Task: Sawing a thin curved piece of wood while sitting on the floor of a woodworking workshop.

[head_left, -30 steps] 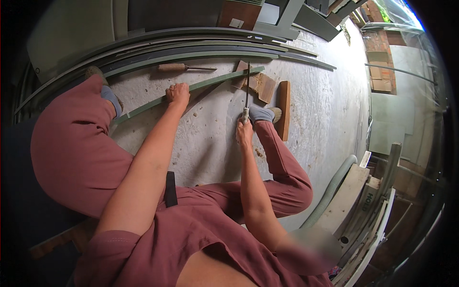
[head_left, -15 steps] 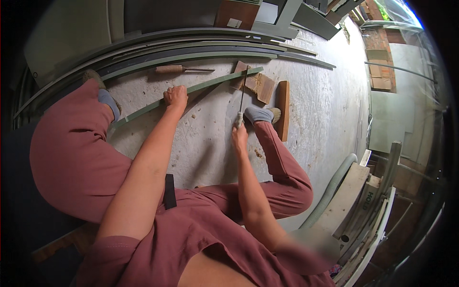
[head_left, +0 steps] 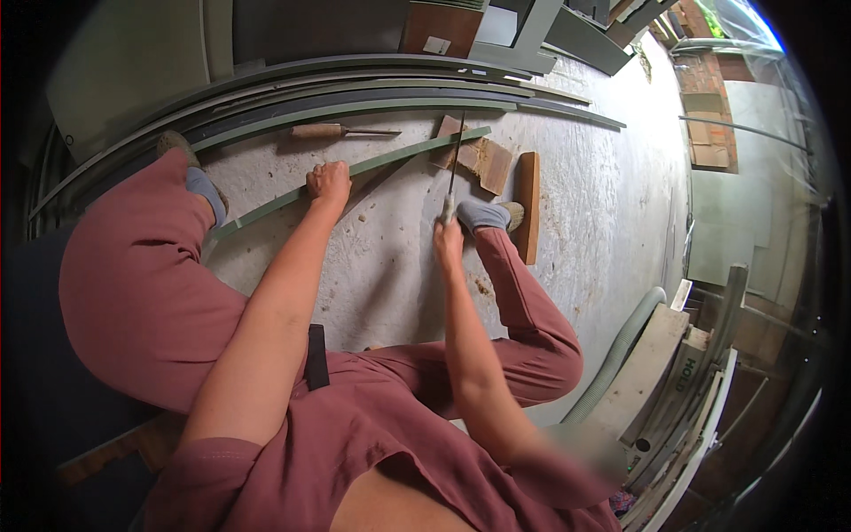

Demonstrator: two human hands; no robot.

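My left hand (head_left: 329,183) is closed round a long green strip (head_left: 394,157), which runs diagonally across the floor from near my left foot. The strip's far right end lies over brown wooden blocks (head_left: 493,167). In my right hand (head_left: 448,241) is the pale handle of a hand saw (head_left: 456,167), its thin dark blade seen nearly edge-on. The blade crosses the strip close to that end, above the blocks. How deep it sits in the strip cannot be made out.
A tool with a wooden handle (head_left: 317,131) and thin metal shaft lies beyond my left hand. Long grey-green strips (head_left: 355,99) lie along the far side. A wooden board (head_left: 528,208) is by my right foot. At the right are a ribbed hose (head_left: 620,350) and stacked beams (head_left: 651,363).
My right hand has moved a little away from me, and the saw's blade now reaches farther past the strip. My left hand keeps its hold on the strip.
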